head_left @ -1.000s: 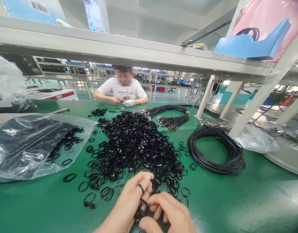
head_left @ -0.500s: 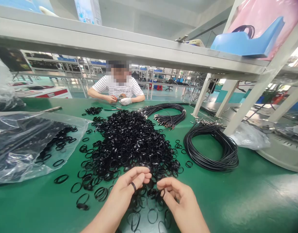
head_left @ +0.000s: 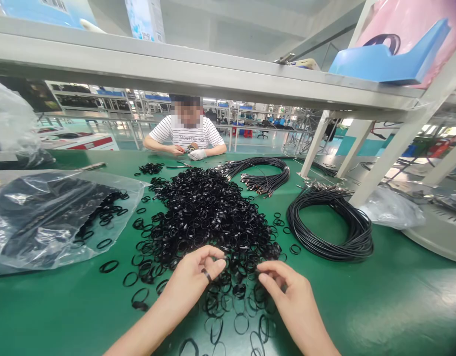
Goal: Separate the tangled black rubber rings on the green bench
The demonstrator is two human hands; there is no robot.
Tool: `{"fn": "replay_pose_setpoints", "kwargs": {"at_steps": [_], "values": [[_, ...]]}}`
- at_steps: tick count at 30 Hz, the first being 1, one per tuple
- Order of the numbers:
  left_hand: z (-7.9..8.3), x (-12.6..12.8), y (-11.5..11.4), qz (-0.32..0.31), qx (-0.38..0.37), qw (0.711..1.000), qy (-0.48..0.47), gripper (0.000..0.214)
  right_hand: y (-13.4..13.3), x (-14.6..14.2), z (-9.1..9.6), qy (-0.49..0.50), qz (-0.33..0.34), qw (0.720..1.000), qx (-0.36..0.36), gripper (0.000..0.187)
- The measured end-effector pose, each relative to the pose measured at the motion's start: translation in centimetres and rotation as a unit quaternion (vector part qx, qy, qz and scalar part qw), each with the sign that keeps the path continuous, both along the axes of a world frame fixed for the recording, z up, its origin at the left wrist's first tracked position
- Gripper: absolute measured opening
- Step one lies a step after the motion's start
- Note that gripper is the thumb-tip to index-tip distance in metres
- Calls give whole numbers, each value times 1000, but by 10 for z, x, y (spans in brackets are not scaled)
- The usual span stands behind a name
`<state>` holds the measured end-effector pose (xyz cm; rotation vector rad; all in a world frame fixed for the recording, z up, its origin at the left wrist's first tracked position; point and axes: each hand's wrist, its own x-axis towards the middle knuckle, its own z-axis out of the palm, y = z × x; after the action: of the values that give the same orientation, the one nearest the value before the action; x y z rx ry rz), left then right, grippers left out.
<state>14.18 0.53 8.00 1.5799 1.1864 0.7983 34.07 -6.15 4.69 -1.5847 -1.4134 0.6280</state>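
A big heap of thin black rings (head_left: 213,212) covers the middle of the green table, and loose rings spill toward me. Over the near edge of the heap is my left hand (head_left: 200,274), its fingers curled and the thumb tip close to the index fingertip. A black band (head_left: 206,275) sits around its thumb. To the right, my right hand (head_left: 287,287) hovers at the heap's near right edge, thumb and index drawn together in a pinch. What lies between the fingertips of either hand is too small or dark to make out.
A clear plastic bag (head_left: 61,222) with more black rings lies left. Coiled black cables (head_left: 330,225) rest right, with another cable bundle (head_left: 267,173) behind. A shelf (head_left: 198,69) spans overhead, carrying a blue tape dispenser (head_left: 391,59). Across the table sits a person (head_left: 187,133) handling something small.
My hands have moved apart, the right one shifting right. The right fingers have left the ring they touched near the pile. The whole view has shifted slightly, so the scene sits farther right.
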Motion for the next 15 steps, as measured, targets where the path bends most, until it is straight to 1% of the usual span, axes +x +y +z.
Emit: {"fn": "replay_pose_setpoints", "kwargs": {"at_steps": [3, 5, 6, 7, 9, 10, 11, 12, 13, 14, 15], "values": [[2, -5, 1, -25, -2, 1000, 11, 24, 1, 2, -2, -69, -3, 995, 72, 16], [5, -8, 1, -35, -3, 999, 16, 25, -1, 2, 4, -97, 1, 990, 100, 16], [7, -9, 1, -33, -6, 999, 18, 25, -4, 1, 10, -103, 15, 990, 99, 16], [9, -10, 1, -28, -12, 999, 18, 26, -6, 1, 18, -105, 42, 990, 89, 15], [12, -12, 3, -23, -28, 999, 9, 25, -14, 2, 33, -110, 122, 985, 42, 13], [14, -14, 4, -26, -35, 999, 4, 24, -18, 2, 37, -120, 168, 978, 11, 11], [15, -15, 5, -34, -39, 999, -1, 24, -22, 3, 37, -136, 214, 967, -17, 9], [16, -17, 6, -46, -37, 998, -5, 24, -27, 3, 33, -156, 252, 954, -34, 8], [16, -19, 6, -60, -31, 998, -4, 25, -32, 3, 24, -181, 297, 937, -45, 11], [16, -21, 7, -70, -22, 997, 5, 26, -37, 3, 11, -201, 347, 916, -31, 5], [16, -22, 7, -75, -7, 997, 23, 27, -41, 2, -5, -223, 365, 904, -23, 11]]}}
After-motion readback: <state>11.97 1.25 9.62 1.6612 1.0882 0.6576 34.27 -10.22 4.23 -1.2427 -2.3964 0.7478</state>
